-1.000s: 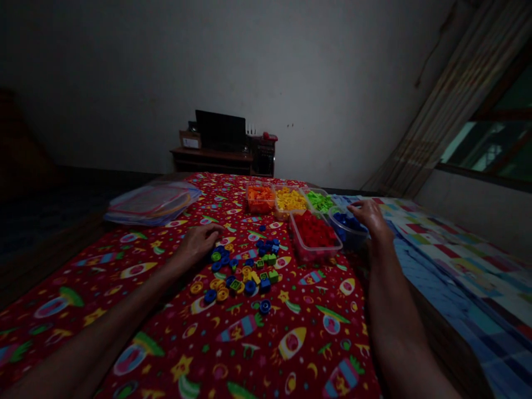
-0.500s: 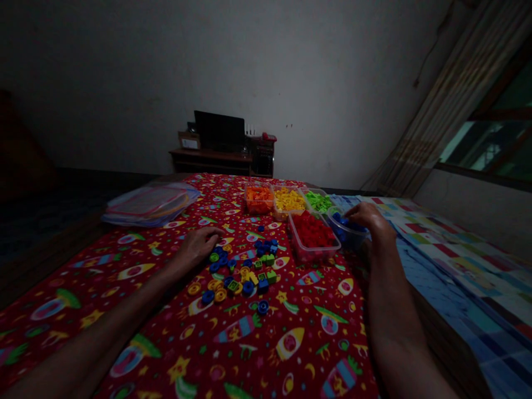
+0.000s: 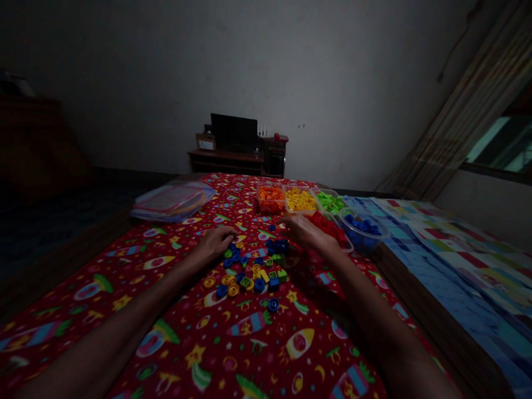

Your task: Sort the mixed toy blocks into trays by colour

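Note:
On the patterned red cloth, my left hand [image 3: 218, 242] rests at the left edge of a loose pile of toy building bricks [image 3: 258, 274]. Its fingers curve loosely, thumb apart, and nothing shows in them. Blue pieces [image 3: 235, 255] lie right beside it. My right hand [image 3: 302, 229] hovers past the pile, fingers stretched to the left, near several dark blue bricks [image 3: 277, 245]. It partly covers the clear box of red bricks [image 3: 326, 223]. Yellow and blue round pieces, green bricks and a lone blue round piece [image 3: 273, 305] lie nearer to me.
Behind stand clear boxes of orange bricks [image 3: 271, 195], yellow bricks [image 3: 301, 199] and green bricks [image 3: 330, 201]. A round tub [image 3: 366, 238] holds blue bricks at the right. Stacked plastic lids [image 3: 172, 200] lie at the left. A monitor [image 3: 234, 132] stands beyond the table.
My right hand has left the tub of blue bricks and moved left, over beside the red box and the pile. My left hand stays by the pile. The view has turned slightly left.

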Motion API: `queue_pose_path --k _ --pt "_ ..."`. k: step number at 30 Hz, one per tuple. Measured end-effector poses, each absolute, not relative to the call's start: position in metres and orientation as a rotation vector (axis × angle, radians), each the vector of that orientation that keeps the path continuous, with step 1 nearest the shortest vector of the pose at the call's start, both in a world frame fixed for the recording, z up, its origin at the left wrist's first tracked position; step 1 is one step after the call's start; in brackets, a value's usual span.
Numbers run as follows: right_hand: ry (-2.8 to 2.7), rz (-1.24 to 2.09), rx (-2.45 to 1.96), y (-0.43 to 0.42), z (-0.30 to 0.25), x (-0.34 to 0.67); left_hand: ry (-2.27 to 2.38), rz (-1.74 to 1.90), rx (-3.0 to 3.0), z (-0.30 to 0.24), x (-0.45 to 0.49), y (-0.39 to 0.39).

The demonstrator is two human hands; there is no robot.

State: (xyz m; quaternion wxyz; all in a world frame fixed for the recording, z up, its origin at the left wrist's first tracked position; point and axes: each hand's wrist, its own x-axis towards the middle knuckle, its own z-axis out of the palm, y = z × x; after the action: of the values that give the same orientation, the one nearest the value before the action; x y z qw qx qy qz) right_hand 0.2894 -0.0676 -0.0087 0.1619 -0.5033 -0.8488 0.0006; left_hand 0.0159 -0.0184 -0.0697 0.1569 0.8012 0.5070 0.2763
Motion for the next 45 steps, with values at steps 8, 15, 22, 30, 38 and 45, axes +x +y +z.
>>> queue_pose_path --k 8,15,22,30,38,45 --pt "-2.612 0.081 -1.658 -0.061 -0.036 0.272 1.4 0.798 2.392 -0.083 0.012 -0.01" --pt "-2.419 0.092 -1.509 -0.062 -0.035 0.277 1.394 0.762 2.41 -0.081 0.012 -0.01" --pt "-2.496 0.119 -1.421 -0.063 -0.03 0.273 1.363 0.759 2.34 -0.078 0.012 -0.011" --pt "-2.199 0.101 -1.409 -0.06 -0.024 0.272 1.168 0.982 2.469 -0.066 0.037 -0.015" --pt "-1.994 0.135 -1.506 -0.05 -0.031 0.274 0.757 0.786 2.72 -0.076 0.106 0.028" --pt "-2.007 0.134 -1.489 -0.056 -0.029 0.275 0.941 0.714 2.593 -0.068 0.112 0.03"
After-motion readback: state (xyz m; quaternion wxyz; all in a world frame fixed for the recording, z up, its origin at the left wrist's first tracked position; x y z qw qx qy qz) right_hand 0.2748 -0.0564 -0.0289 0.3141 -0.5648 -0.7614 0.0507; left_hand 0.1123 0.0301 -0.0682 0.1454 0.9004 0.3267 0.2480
